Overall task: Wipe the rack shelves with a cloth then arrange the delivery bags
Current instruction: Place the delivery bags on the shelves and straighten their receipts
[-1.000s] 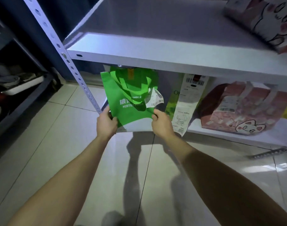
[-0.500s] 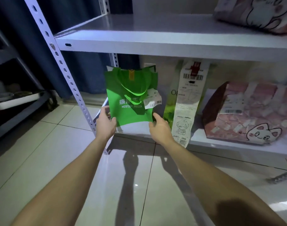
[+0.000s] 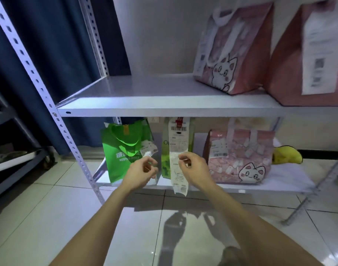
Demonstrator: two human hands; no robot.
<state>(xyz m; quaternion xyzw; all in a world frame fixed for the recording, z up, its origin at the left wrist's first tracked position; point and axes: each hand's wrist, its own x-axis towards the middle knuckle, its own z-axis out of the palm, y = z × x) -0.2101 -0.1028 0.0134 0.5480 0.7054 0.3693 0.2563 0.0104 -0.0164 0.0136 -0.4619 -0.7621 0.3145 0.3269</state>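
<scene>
the green bag point(image 3: 124, 150) stands upright at the left end of the lower shelf point(image 3: 260, 186), long axis vertical, printed face toward me, its loop handles drooping forward. it looks like matte fabric, flat and rectangular, with a small crumpled receipt point(image 3: 149, 149) at its right edge. my left hand point(image 3: 143, 171) hovers in front of it, fingers loosely curled and holding nothing. my right hand point(image 3: 195, 167) is just beside it, fingertips at the edge of a long receipt point(image 3: 178, 164); i cannot tell whether they pinch the paper. that strip hangs straight down a tall pale green bag point(image 3: 165, 166) and past the shelf lip. right of it sits a pink cat bag point(image 3: 241, 156), wider than tall. two more pink bags point(image 3: 231, 54) stand upright on the smooth white upper shelf point(image 3: 145, 110). the rack post point(image 3: 39, 81) is perforated metal; the floor point(image 3: 49, 217) is glossy tile.
</scene>
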